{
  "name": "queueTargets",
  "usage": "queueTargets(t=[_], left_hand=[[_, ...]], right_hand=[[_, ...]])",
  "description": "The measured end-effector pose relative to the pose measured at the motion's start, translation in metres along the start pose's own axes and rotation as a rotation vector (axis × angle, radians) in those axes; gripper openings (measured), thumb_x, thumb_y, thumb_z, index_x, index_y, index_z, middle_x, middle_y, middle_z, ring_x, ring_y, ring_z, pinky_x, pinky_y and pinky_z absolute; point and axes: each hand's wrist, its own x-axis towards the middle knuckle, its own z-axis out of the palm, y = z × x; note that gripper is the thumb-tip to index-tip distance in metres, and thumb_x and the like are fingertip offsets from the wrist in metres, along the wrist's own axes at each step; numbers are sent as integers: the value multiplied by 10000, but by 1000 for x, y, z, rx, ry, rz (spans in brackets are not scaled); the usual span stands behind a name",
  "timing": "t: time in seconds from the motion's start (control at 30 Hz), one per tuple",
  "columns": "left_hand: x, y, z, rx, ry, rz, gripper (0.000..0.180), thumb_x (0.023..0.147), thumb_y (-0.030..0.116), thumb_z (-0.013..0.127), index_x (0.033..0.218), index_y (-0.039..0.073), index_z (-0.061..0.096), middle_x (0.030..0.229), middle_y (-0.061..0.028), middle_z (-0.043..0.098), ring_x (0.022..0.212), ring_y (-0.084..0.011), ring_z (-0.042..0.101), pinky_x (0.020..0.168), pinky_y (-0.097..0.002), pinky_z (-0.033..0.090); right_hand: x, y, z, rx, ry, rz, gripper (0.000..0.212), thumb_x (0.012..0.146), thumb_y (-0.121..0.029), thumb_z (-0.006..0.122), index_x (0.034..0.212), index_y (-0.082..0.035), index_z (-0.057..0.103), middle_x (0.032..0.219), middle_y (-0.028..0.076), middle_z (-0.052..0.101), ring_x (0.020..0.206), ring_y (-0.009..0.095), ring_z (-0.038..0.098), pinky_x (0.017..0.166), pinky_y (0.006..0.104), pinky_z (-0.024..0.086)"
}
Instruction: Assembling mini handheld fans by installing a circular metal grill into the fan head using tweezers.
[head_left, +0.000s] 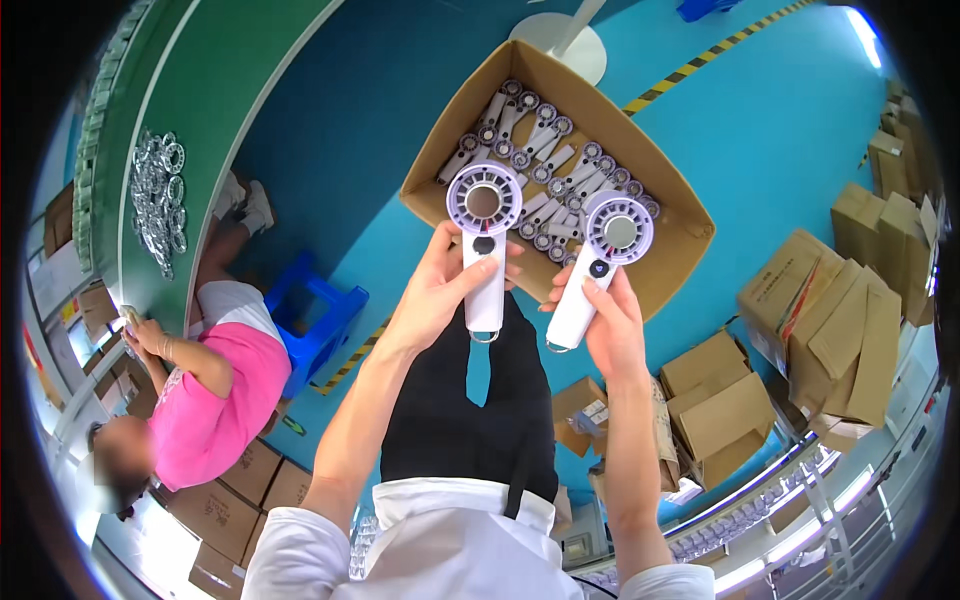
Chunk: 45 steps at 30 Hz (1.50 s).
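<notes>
Each of my hands grips a small white handheld fan with a round lilac grille and a metal loop at the handle's end. My left hand is closed around the handle of the left fan, which stands nearly straight in view. In my right hand the right fan tilts, its head leaning right. Both thumbs lie on the handles near a dark round button. Beyond the fans, an open cardboard box contains many similar fans lying in rows; the two fan heads overlap part of it.
A co-worker in a pink top sits at the green table, near a pile of clear ring-shaped parts. A blue stool stands behind them. Cardboard cartons are stacked at right. A white round stand base is beyond the box.
</notes>
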Motion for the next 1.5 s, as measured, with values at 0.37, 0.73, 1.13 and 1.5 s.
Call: queueTargets(t=[0.37, 0.73, 1.13, 1.5], left_hand=[[-16, 9, 13, -28, 12, -30, 368, 967, 88, 557, 1254, 26, 334, 1203, -205, 603, 1029, -250, 648, 899, -412, 551], [5, 59, -65, -57, 24, -49, 360, 977, 87, 544, 1257, 26, 326, 1199, -200, 600, 1042, -252, 642, 908, -404, 548], [10, 124, -156, -131, 170, 34, 361, 986, 77, 528, 1272, 37, 313, 1213, -196, 597, 1036, -232, 638, 898, -385, 547], [11, 135, -185, -212, 165, 75, 336, 981, 70, 541, 1239, 34, 329, 1216, -200, 595, 1043, -243, 647, 900, -371, 542]], right_hand=[[-6, -14, 20, 15, -29, -21, 328, 969, -84, 517, 1273, 0, 424, 1067, 174, 621, 941, 274, 654, 833, 432, 565], [61, 3, 99, -23, 8, 15, 311, 965, -81, 523, 1254, 8, 452, 1077, 173, 627, 971, 286, 653, 840, 445, 563], [139, 29, 199, -148, -84, 107, 321, 973, -102, 517, 1263, 20, 448, 1116, 202, 631, 957, 293, 667, 852, 445, 565], [163, 43, 228, -136, -105, 137, 334, 975, -102, 509, 1279, 16, 440, 1121, 211, 632, 961, 302, 669, 838, 445, 571]])
